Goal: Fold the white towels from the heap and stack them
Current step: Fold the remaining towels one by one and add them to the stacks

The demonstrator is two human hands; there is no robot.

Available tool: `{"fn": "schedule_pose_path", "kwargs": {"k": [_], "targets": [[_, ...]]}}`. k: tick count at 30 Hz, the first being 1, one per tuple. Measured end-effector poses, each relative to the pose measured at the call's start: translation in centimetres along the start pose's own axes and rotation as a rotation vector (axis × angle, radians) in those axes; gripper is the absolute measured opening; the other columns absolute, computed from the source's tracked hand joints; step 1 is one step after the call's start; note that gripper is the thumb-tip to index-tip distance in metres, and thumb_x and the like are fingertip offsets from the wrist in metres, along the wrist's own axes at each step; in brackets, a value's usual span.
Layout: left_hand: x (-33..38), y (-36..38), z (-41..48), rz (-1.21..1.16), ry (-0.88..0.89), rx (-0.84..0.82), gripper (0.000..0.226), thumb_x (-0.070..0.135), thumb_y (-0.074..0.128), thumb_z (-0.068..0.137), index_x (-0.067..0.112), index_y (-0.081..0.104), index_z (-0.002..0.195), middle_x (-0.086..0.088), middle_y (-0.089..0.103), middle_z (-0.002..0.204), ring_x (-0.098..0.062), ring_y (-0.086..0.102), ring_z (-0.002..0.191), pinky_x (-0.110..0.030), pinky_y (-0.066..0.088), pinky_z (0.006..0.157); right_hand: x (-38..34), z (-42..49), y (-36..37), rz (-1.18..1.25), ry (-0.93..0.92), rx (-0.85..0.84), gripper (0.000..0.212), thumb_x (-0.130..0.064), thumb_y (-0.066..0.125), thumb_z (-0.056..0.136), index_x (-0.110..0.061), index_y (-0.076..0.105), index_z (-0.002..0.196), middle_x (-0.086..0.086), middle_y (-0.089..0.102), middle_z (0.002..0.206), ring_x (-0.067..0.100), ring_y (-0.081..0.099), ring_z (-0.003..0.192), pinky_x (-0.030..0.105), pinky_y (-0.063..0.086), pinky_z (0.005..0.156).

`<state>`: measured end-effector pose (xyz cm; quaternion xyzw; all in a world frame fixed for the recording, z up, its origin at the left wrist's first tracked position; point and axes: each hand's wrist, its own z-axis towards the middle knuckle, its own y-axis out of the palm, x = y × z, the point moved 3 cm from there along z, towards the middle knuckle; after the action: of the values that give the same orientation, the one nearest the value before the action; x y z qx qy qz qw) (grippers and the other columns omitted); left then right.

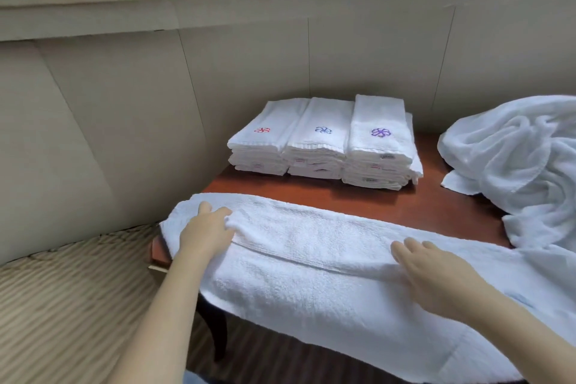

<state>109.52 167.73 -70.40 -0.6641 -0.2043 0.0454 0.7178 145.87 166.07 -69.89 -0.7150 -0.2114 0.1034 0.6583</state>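
- The towel (311,262) lies across the near edge of the table (374,199) in front of you, its left end hanging over the side
- Your left hand (205,234) rests on its left end, your right hand (436,277) nearer the middle
- Three stacks (321,140) sit side by side behind it, at the far edge
- The heap (517,159) lies to your right, touching the towel

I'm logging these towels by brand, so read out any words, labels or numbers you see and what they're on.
No readable text.
Sewn tags on edges of the folded towels: too small and blurred to read.
Embroidered emblems on top: pinwheel motifs, not letters.
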Motion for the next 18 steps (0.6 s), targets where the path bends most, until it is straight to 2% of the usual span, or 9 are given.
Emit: {"fn": "schedule_pose_path", "kwargs": {"k": [3, 6, 8, 10, 11, 12, 14, 16, 18], "targets": [[0.2, 1.0, 0.5, -0.046, -0.003, 0.096, 0.046, 0.028, 0.046, 0.097, 0.022, 0.04, 0.143, -0.012, 0.021, 0.149, -0.033, 0.054, 0.111, -0.038, 0.044, 0.094, -0.6, 0.4, 1.1, -0.082, 0.069, 0.072, 0.036, -0.01, 0.038, 0.086, -0.021, 0.033, 0.119, -0.003, 0.033, 0.105, 0.018, 0.031, 0.085, 0.027, 0.028, 0.057], [0.7, 2.1, 1.3, -0.154, 0.031, 0.107, 0.044, 0.022, 0.045, 0.097, 0.02, 0.043, 0.141, -0.013, 0.02, 0.151, -0.033, 0.051, 0.116, -0.039, 0.041, 0.098, 0.0, 0.8, 1.3, -0.113, 0.197, 0.17, 0.041, -0.003, 0.037, 0.085, -0.022, 0.034, 0.121, -0.004, 0.038, 0.109, 0.018, 0.042, 0.09, 0.026, 0.027, 0.05], [1.0, 2.0, 1.9, -0.339, 0.059, 0.145, 0.041, 0.012, 0.049, 0.093, 0.017, 0.051, 0.134, -0.009, 0.027, 0.148, -0.025, 0.054, 0.111, -0.031, 0.042, 0.092, 0.8, 0.9, 1.5, -0.101, 0.28, 0.215, 0.035, -0.004, 0.036, 0.086, -0.023, 0.038, 0.116, -0.005, 0.041, 0.108, 0.016, 0.047, 0.095, 0.026, 0.034, 0.054], [1.1, 1.6, 2.6, -0.486, 0.112, 0.257, 0.038, 0.002, 0.051, 0.089, 0.012, 0.057, 0.125, -0.008, 0.039, 0.138, -0.019, 0.055, 0.098, -0.023, 0.039, 0.082, 1.1, 1.0, 1.7, -0.092, 0.344, 0.236, 0.032, -0.004, 0.038, 0.086, -0.022, 0.042, 0.111, -0.005, 0.045, 0.104, 0.017, 0.049, 0.094, 0.027, 0.034, 0.055], [1.2, 1.2, 2.9, -0.51, 0.149, 0.328, 0.037, -0.002, 0.051, 0.088, 0.009, 0.059, 0.122, -0.009, 0.043, 0.134, -0.02, 0.055, 0.101, -0.021, 0.038, 0.084, 1.1, 1.1, 1.7, -0.089, 0.369, 0.271, 0.032, -0.002, 0.041, 0.083, -0.021, 0.045, 0.109, -0.004, 0.047, 0.1, 0.019, 0.05, 0.09, 0.029, 0.034, 0.054], [1.4, 0.9, 3.3, -0.508, 0.189, 0.389, 0.037, -0.005, 0.05, 0.086, 0.006, 0.06, 0.121, -0.011, 0.046, 0.133, -0.023, 0.052, 0.112, -0.021, 0.037, 0.091, 1.1, 1.2, 1.7, -0.079, 0.375, 0.299, 0.031, 0.002, 0.048, 0.078, -0.017, 0.05, 0.103, -0.001, 0.05, 0.093, 0.022, 0.053, 0.082, 0.03, 0.032, 0.05], [2.1, 0.5, 3.9, -0.463, 0.267, 0.467, 0.037, -0.008, 0.049, 0.086, 0.001, 0.061, 0.12, -0.016, 0.048, 0.133, -0.029, 0.038, 0.134, -0.029, 0.032, 0.105, 1.0, 1.0, 1.3, -0.026, 0.357, 0.391, 0.03, 0.011, 0.06, 0.066, -0.009, 0.058, 0.089, 0.006, 0.052, 0.076, 0.029, 0.054, 0.061, 0.029, 0.028, 0.043], [3.1, 0.1, 4.7, -0.398, 0.345, 0.516, 0.034, -0.009, 0.047, 0.087, -0.002, 0.061, 0.117, -0.019, 0.052, 0.128, -0.033, 0.033, 0.138, -0.041, 0.033, 0.107, 1.5, 1.2, 1.4, 0.044, 0.399, 0.369, 0.03, 0.004, 0.057, 0.076, -0.013, 0.056, 0.101, 0.003, 0.053, 0.084, 0.029, 0.059, 0.067, 0.029, 0.03, 0.046], [4.0, -0.8, 5.7, -0.367, 0.397, 0.511, 0.033, -0.006, 0.044, 0.088, -0.003, 0.062, 0.116, -0.02, 0.056, 0.122, -0.035, 0.033, 0.138, -0.044, 0.033, 0.106, 2.5, 1.7, 1.3, 0.064, 0.477, 0.334, 0.038, -0.006, 0.047, 0.087, -0.022, 0.045, 0.121, -0.002, 0.053, 0.103, 0.023, 0.062, 0.082, 0.03, 0.033, 0.05]]}}
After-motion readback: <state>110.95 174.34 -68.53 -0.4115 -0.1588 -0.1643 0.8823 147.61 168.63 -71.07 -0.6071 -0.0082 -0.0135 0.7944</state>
